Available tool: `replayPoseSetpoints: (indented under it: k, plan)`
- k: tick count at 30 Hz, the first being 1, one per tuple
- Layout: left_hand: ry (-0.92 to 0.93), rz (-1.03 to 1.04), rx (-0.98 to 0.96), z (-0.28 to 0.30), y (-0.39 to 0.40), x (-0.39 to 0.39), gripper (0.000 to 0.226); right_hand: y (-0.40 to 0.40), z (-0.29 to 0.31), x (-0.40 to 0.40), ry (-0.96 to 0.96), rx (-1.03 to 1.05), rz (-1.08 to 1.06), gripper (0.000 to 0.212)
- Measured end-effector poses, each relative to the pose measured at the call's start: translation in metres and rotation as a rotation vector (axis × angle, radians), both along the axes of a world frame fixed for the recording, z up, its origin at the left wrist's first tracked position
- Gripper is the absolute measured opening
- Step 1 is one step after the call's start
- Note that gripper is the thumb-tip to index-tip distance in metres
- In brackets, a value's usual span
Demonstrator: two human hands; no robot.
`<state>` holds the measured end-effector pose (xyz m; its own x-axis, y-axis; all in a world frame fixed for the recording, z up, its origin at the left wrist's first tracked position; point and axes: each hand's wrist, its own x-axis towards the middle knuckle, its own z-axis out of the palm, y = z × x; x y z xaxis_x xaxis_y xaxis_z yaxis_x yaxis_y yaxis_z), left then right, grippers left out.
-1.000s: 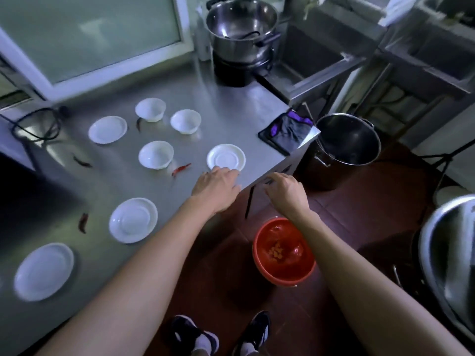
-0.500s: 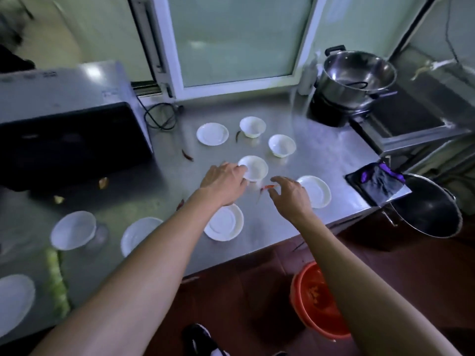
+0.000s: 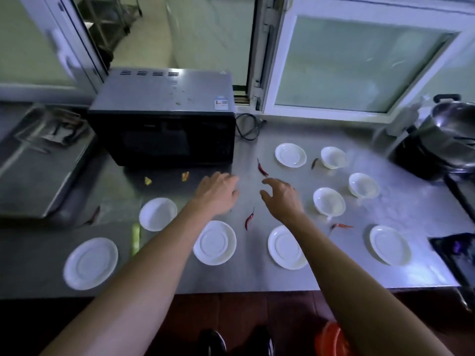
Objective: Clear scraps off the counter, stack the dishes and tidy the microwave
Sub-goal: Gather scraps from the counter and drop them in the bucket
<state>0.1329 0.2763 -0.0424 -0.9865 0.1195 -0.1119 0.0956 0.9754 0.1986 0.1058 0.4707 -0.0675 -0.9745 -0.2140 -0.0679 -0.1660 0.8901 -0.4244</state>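
Several white plates and bowls lie spread over the steel counter [image 3: 257,276]. A black microwave [image 3: 164,140] stands shut at the back. Red chilies lie loose: one chili [image 3: 262,168] just beyond my right hand, one chili [image 3: 249,219] between my forearms, one chili [image 3: 341,225] by a bowl [image 3: 329,201]. Yellow scraps [image 3: 185,176] lie before the microwave, and a green strip [image 3: 135,238] sits left. My left hand [image 3: 218,192] hovers palm down, holding nothing. My right hand [image 3: 281,195] has relaxed, spread fingers just short of the far chili.
A steel pot [image 3: 452,132] on a burner stands at the right. A dark cloth [image 3: 457,253] lies at the counter's right edge. A steel tray [image 3: 38,170] sits left. A red bucket [image 3: 331,340] is on the floor below. A cable [image 3: 248,127] coils beside the microwave.
The view has swung left, bringing the microwave to the centre. Both hands moved from the counter's front edge and the bucket up over the middle of the counter, toward the far chili.
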Motion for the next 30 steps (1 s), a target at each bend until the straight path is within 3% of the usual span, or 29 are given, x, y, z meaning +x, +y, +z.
replayPoseSetpoints:
  k: [13,19,30]
  plan:
    - [-0.047,0.275,0.008,-0.037,-0.104,-0.021,0.038,-0.119,-0.044,-0.069,-0.098,-0.003,0.256,0.029]
    - [-0.068,0.374,0.05,-0.053,-0.139,-0.033,0.042,-0.164,-0.069,-0.104,-0.175,0.004,0.321,0.041]
    - [-0.22,0.449,0.031,-0.114,-0.215,-0.05,0.051,-0.23,-0.104,-0.125,-0.2,0.075,0.408,0.042]
